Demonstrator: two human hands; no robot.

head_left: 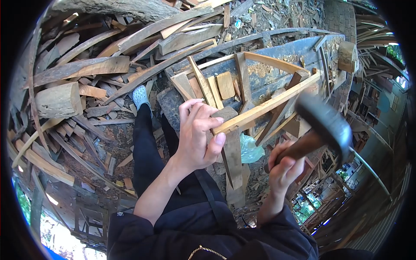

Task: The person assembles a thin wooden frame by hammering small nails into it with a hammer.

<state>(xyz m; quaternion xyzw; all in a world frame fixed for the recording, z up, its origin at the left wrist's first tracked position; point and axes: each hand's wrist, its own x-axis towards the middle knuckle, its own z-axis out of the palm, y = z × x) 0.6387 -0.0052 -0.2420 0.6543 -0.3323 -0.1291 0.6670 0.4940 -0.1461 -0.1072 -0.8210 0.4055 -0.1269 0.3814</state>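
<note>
My left hand (197,134) grips the near end of a light wooden strip (268,103), thumb below and fingers over the top. The strip forms one side of a wooden frame, joined at its far end to a curved rail (275,62). Darker crosspieces (243,80) stand between the two sides. In my right hand (284,167) is a hammer, its wooden handle (301,147) inside closed fingers. The dark hammer head (325,123), slightly blurred, is raised to the right of the strip and apart from it.
Beneath the frame is a worn dark workbench (299,50) with a small wood block (225,85) on it. A pale green plastic bag (251,149) hangs near the strip. Scrap wood (86,73) and a cut log (58,100) cover the ground at left, beside my shoe (140,96).
</note>
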